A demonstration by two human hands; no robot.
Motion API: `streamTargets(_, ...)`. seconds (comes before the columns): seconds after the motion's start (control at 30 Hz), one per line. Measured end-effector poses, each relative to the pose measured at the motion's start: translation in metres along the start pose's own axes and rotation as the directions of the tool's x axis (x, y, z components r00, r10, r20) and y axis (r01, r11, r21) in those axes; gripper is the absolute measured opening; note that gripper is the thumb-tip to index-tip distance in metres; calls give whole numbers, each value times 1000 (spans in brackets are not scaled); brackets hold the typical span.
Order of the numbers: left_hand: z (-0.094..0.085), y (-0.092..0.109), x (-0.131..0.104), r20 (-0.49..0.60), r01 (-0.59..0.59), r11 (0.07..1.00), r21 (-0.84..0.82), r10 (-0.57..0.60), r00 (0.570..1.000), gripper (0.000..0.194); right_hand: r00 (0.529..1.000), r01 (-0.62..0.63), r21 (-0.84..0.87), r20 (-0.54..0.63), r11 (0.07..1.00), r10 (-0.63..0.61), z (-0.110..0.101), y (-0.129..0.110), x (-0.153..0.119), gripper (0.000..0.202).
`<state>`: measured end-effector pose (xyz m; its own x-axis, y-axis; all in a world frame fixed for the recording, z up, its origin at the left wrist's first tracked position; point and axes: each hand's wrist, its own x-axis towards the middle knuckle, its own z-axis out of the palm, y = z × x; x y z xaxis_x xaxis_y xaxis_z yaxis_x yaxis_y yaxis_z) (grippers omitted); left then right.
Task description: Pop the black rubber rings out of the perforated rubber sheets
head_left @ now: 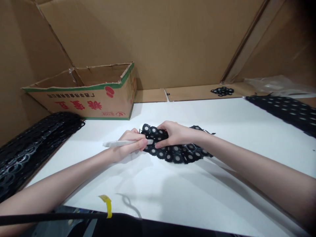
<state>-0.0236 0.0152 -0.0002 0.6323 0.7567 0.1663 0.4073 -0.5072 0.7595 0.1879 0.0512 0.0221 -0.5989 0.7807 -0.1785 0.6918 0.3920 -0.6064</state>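
Mid-frame, white tool (117,143) is clamped by left hand (132,141) fingers; ring sheet (177,158) may be snagged if right hand (176,133), fingers apart, slips.

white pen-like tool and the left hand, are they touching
Touching. The head view shows the white pen-like tool lying across the left hand, with the fingers closed around it near its front end.
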Motion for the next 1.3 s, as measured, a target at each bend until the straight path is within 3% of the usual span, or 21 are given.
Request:
streamTargets(0.27,-2,-3,3,57,13,994,-105,-7,998,46,1000,8,8,14,1000,-8,0,-2,-1,25)
streamTargets(0.4,-3,-2,1,105,23,998,-64,-16,994,45,999,19,19,35,1000,-19,-1,-3,-2,27)
streamTargets(0.73,0,4,-4,-89,39,997,73,-32,995,43,997,-71,-14,24,997,71,-2,-5,-4,32)
streamTargets(0.9,1,3,-5,-112,-24,997,73,32,993,40,997,-63,50,53,997,61,-2,-4,-5,40)
streamTargets(1.07,0,1,-7,-89,-80,996,-32,77,993,43,996,-69,86,57,994,64,-1,-5,-6,33)
streamTargets(1.3,-2,1,-8,-41,-21,995,-92,17,999,43,995,-81,131,61,988,74,-1,-7,-7,32)
